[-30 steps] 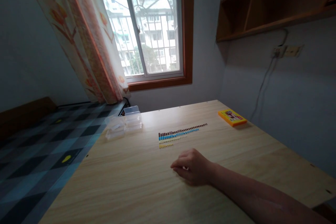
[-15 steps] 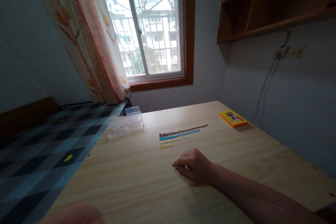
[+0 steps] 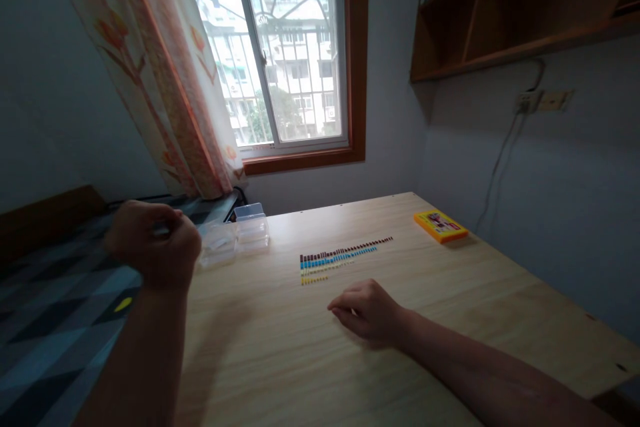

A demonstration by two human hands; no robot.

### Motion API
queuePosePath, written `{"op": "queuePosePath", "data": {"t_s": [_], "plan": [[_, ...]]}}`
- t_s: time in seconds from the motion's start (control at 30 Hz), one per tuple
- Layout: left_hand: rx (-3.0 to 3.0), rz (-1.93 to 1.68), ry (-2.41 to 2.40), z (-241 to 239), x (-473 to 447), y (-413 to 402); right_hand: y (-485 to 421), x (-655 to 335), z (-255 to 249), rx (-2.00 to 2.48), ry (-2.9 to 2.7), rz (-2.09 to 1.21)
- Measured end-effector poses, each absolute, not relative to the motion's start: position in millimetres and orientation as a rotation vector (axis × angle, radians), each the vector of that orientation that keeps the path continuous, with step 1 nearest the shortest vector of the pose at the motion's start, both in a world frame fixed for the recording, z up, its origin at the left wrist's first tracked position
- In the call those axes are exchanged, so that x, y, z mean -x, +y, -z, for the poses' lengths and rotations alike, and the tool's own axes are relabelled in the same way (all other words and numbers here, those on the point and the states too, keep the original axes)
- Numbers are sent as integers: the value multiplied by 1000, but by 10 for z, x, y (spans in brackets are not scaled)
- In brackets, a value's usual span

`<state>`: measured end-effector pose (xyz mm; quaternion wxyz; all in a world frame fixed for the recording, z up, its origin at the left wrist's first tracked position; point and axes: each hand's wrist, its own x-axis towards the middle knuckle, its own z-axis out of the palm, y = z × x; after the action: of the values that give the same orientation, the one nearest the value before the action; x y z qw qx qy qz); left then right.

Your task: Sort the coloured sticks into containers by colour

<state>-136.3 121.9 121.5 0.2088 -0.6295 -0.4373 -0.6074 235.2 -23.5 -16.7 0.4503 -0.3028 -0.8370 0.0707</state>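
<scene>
My left hand is raised above the left side of the table with its fingers curled closed. Whether it holds anything is hidden. Low over the middle of the wooden table, my right hand has thumb and fingertips pinched together. Anything between those tips is too small to make out. Just beyond it lie rows of tiny pieces: a dark brown row, a blue row, a pale row and a short yellow row.
Clear plastic boxes stand at the table's far left, partly behind my left hand. A yellow-orange box lies near the right edge. A checked bedspread borders the table's left side. A wooden shelf hangs on the right wall.
My left hand has risen from a blur at the bottom edge to above the table's left side. My right hand keeps its pinch in nearly the same place. The view has shifted slightly.
</scene>
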Motion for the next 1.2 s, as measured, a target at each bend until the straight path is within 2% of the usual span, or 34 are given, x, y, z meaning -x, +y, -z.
{"op": "queuePosePath", "data": {"t_s": [0.13, 0.33, 0.43, 0.8, 1.2], "plan": [[1552, 1555, -1433, -1087, 1473, 1486, -206, -2371, 172, 780, -2032, -184], [1420, 1320, -1773, -376, 1789, 1580, -204, -2397, 150, 812, -2010, -215], [1313, 1265, -1886, -183, 1928, 1592, -207, -2399, 156, 819, -2003, -230], [1108, 1186, -2105, 41, 2073, 1750, -177, -2415, 189, 872, -1926, -284], [1412, 869, -2098, 10, 1950, 1776, -162, -2424, 201, 904, -1888, -338]]}}
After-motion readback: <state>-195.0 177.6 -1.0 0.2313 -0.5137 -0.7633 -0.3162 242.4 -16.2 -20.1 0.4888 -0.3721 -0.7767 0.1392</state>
